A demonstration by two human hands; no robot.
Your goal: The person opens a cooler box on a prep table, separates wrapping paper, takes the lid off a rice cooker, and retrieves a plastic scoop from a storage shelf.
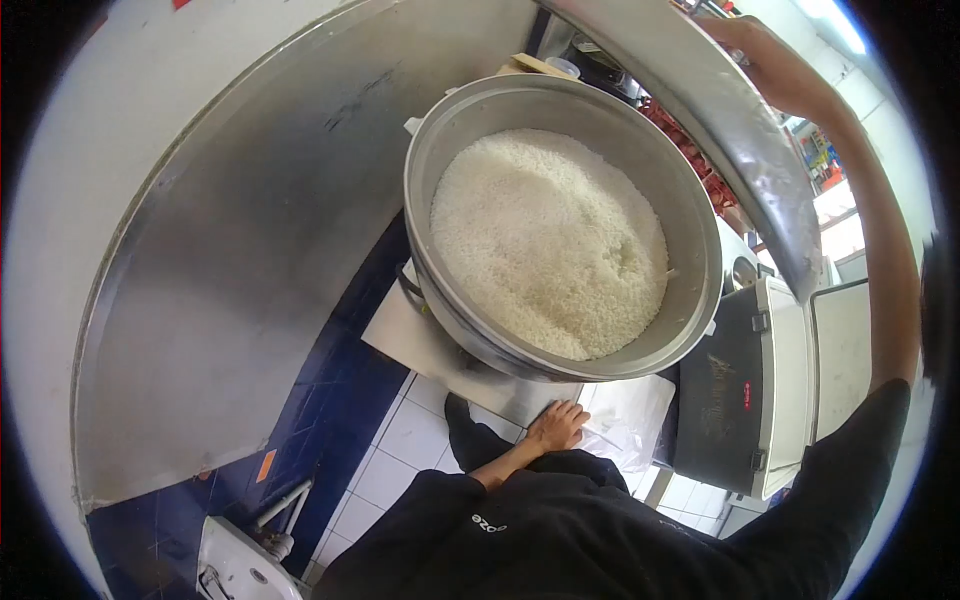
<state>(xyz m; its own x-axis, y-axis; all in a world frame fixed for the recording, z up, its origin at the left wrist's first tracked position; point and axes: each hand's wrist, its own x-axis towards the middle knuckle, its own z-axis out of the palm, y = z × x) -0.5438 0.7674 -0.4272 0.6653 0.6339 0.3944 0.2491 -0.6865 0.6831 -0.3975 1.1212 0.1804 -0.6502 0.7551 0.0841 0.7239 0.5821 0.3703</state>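
Observation:
A large round metal pot [690, 215] is filled with white rice [550, 240], heaped in the middle, with a hollow on its right side. My right hand [765, 65] is raised at the upper right, closed on the big metal lid [740, 140]. The lid is tilted up, away from the pot's mouth. Below the pot, my left hand [560, 426] lies on the edge of the steel counter [480, 375], its fingers stretched out and holding nothing. Just right of those fingers is a white translucent plastic sheet or bag [625, 420].
A dark insulated box [715, 390] with its pale lid open stands on the right. A stainless steel wall panel [240, 260] and blue tiles [340, 330] are on the left. At the lower left is a white sink [235, 560]. Red packets [690, 150] show behind the pot.

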